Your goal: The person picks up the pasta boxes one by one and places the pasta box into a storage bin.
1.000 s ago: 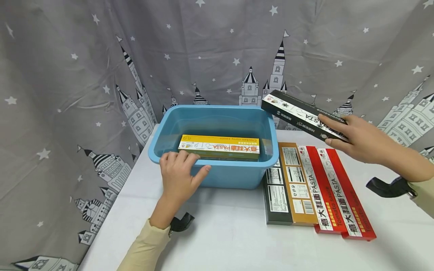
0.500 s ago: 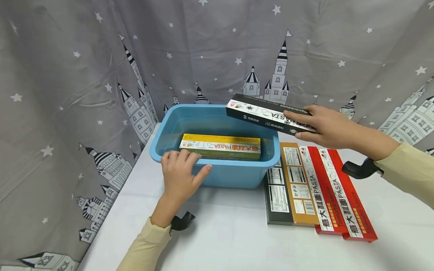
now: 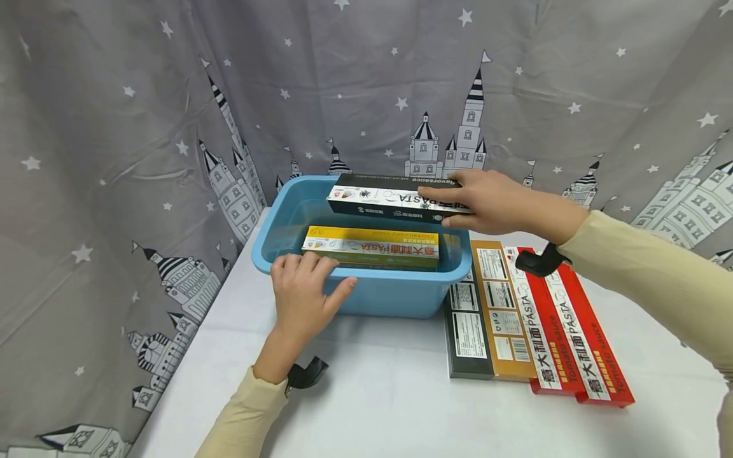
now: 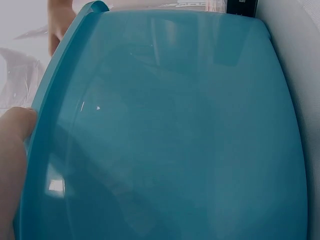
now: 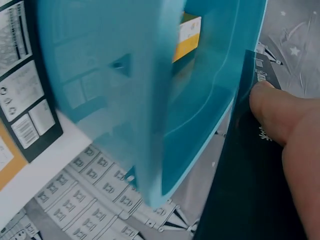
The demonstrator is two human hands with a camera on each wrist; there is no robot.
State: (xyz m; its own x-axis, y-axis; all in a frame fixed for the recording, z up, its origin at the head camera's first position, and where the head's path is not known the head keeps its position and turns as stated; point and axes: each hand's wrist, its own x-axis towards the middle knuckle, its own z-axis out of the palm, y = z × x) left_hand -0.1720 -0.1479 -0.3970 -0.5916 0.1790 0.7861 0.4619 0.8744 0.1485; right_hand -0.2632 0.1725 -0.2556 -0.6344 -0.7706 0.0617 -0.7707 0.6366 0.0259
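Observation:
A black pasta box (image 3: 382, 198) is in my right hand (image 3: 481, 200), which grips its right end between thumb and fingers. The box lies level over the back part of a blue plastic bin (image 3: 366, 299), above its opening. Inside the bin a yellow pasta box (image 3: 372, 247) rests lengthwise. My left hand (image 3: 303, 292) holds the bin's near rim, fingers curled over the edge. In the left wrist view, the bin's outer wall (image 4: 175, 125) fills most of the picture, the thumb at its rim. The right wrist view has my thumb (image 5: 280, 110) pressed on the dark box.
Right of the bin, several boxes lie side by side on the white table (image 3: 389, 388): a dark one (image 3: 469, 334), an orange-brown one (image 3: 506, 312) and two red ones (image 3: 550, 331). A grey curtain (image 3: 343, 83) with castles and stars hangs behind.
The right hand has carried the black box leftward from beyond the bin's right rim to over its opening, and the box has turned nearly level. The left hand has stayed on the rim.

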